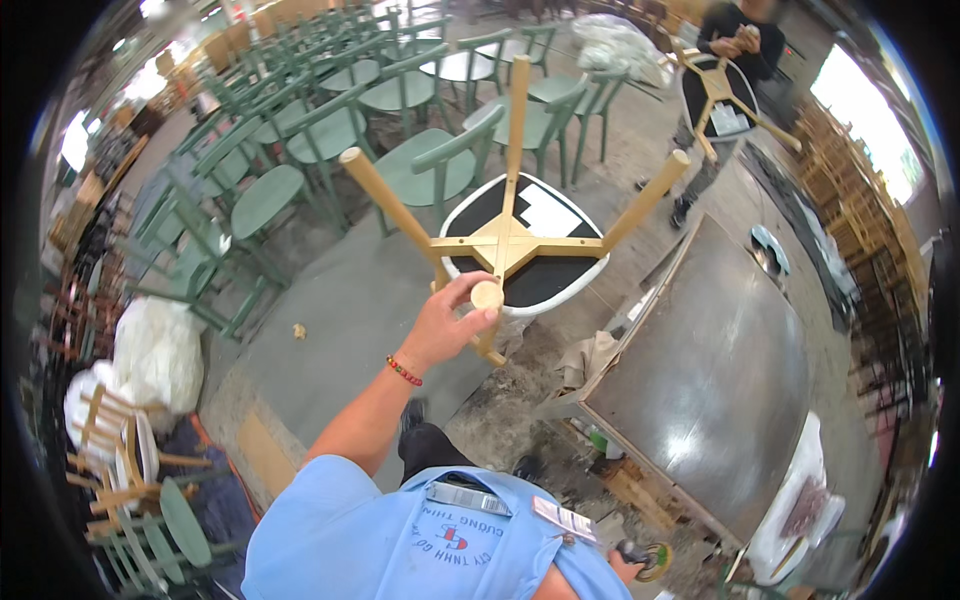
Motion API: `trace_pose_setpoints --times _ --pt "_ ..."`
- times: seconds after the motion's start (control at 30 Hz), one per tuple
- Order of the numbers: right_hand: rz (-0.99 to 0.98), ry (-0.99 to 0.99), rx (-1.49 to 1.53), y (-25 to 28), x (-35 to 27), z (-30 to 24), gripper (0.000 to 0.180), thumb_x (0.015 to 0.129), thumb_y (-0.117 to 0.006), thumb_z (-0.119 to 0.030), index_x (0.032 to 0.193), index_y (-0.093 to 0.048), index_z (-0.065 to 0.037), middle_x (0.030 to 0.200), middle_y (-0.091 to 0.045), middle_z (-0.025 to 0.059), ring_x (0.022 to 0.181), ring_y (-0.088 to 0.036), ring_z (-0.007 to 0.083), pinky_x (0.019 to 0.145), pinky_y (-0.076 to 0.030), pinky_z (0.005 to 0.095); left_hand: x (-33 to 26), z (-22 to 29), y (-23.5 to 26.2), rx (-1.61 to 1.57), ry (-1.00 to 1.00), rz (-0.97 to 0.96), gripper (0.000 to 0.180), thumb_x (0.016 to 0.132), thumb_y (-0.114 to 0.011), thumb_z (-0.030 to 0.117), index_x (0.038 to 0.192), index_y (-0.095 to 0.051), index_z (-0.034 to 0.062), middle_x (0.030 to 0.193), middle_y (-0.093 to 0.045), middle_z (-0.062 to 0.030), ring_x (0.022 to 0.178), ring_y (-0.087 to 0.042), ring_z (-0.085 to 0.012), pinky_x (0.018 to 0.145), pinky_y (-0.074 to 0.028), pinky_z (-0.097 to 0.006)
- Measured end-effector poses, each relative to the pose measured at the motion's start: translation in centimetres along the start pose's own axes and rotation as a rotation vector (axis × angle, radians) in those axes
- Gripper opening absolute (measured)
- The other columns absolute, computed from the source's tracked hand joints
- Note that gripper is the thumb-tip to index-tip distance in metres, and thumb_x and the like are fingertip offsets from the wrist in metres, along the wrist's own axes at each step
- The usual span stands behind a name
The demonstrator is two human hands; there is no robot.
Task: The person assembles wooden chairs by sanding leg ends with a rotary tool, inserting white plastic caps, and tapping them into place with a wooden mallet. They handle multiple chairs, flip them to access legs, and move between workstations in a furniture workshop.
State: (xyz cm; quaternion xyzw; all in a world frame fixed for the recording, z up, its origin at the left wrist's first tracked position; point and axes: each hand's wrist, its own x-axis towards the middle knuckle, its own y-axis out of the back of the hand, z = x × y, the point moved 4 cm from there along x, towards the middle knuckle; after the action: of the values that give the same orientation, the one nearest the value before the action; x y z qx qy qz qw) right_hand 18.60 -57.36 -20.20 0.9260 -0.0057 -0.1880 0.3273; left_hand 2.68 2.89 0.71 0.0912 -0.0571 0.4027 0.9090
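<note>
An upturned chair (530,275) with a white-rimmed black seat underside and pale wooden legs stands in front of me on the grey floor. My left hand (452,322) reaches forward and grips the round end of its nearest leg (487,295); a beaded band is on that wrist. My right hand (618,562) shows only at the bottom edge, mostly hidden by my blue shirt. It appears closed on a small tool with a round yellow-green disc (655,560).
A metal-topped table (710,370) stands close on the right. Several green chairs (330,130) fill the far left. Another person (735,45) at the back right handles a similar upturned chair. White wrapped bundles (155,350) and stacked chairs (130,470) lie at the left.
</note>
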Motion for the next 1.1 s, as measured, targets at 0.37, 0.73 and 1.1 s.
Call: trace_pose_setpoints --times 0.37,0.73,1.1 --pt "0.814 0.035 -0.151 -5.2 -26.4 -12.2 0.097 0.069 -0.063 -0.004 0.153 -0.016 0.001 0.149 -0.035 0.0285 0.139 -0.036 0.0403 0.113 -0.030 0.0408 7.7 0.0 2.1 -0.139 0.100 -1.026 0.024 0.090 -0.058 0.008 0.114 -0.060 0.0045 0.105 -0.059 -0.0011 0.090 -0.051 -0.0072 0.080 -0.045 -0.025" --pt "1.390 0.181 0.611 -8.9 -48.7 -12.5 0.076 0.076 -0.053 0.008 0.148 -0.031 -0.005 0.111 -0.061 0.0147 0.096 -0.061 0.0203 0.076 -0.054 0.0319 8.7 0.9 1.9 0.022 -0.181 -1.078 0.025 0.098 -0.041 0.019 0.104 -0.060 0.0038 0.095 -0.057 -0.0018 0.091 -0.050 -0.0114 0.085 -0.040 -0.026" --pt "1.790 0.627 0.929 -7.0 -73.3 -9.7 0.054 0.089 -0.049 -0.017 0.140 -0.042 0.002 0.118 -0.058 0.0123 0.091 -0.058 0.0213 0.090 -0.046 0.0391 9.0 1.0 1.5 0.015 -0.270 -1.107 0.031 0.104 -0.045 0.028 0.100 -0.060 0.0010 0.087 -0.056 -0.0021 0.083 -0.049 -0.0120 0.078 -0.042 -0.027"
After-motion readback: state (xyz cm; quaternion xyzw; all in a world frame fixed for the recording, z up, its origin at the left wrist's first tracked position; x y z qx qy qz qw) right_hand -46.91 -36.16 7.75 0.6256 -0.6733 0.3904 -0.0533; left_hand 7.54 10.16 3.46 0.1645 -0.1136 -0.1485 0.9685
